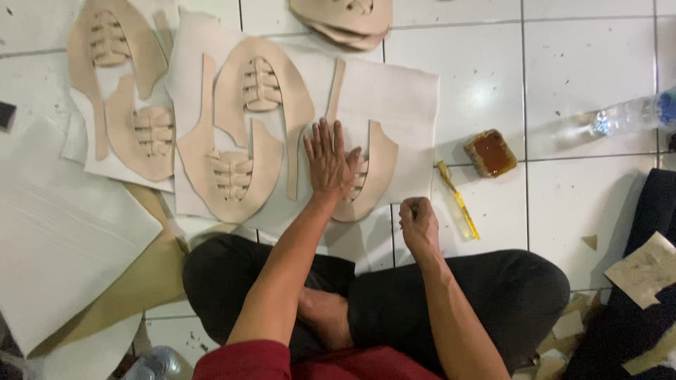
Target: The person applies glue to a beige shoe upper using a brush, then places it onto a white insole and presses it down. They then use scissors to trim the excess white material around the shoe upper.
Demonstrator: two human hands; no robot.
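White tiled floor (584,63). Left hand (328,160) flat, fingers spread, pressing beige shoe-upper piece (373,179) onto white lining sheet (394,98). Right hand (418,222) fisted, empty, beside glue brush (458,200). Judgement: press evenly outward, avoiding wrinkles.

One view only, head-mounted, looking steeply down from above onto white tiled floor (584,63). Close range: crossed legs in black trousers (458,295) at bottom edge, both forearms reaching fwd into mid-frame. Top of frame = farthest from wearer. No 2nd cam, so no shared area.
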